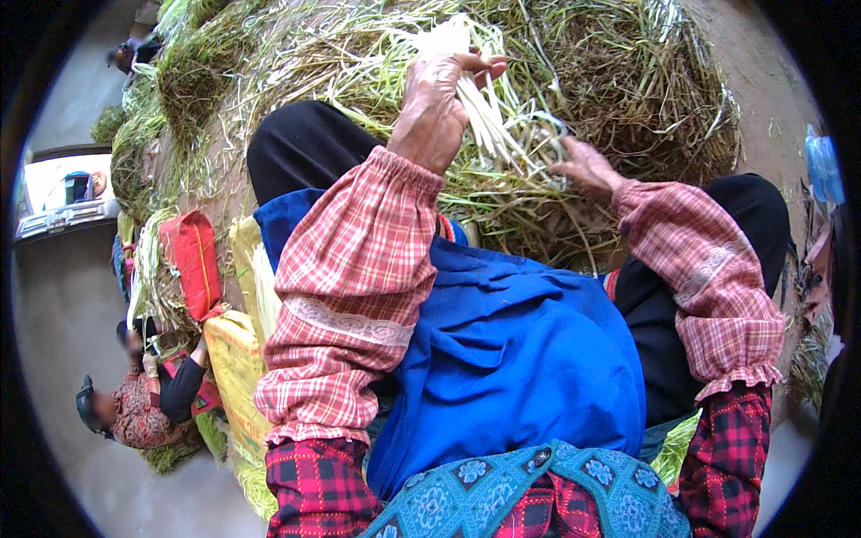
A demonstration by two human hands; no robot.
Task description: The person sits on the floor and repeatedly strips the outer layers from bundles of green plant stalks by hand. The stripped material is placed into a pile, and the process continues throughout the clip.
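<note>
My left hand [437,101], its back toward me, is closed around a bunch of pale plant stalks [485,121] in the upper middle of the view. The stalks' lower ends slant down to the right, and their top part is washed out by bright light. To the right of the bunch, my right hand [585,165] reaches in over loose stalks and dry leaves; whether its fingertips pinch anything cannot be told. Beneath both hands lies a heap of green and straw-coloured plants [531,215]. A blue apron [525,350] covers my lap.
A large pile of rooty, dried plants [632,87] stands beyond my right hand. Left of me are a yellow woven sack [235,363] and a red sack [192,262]. A co-worker [144,410] sits at the lower left, another person [128,57] is farther off.
</note>
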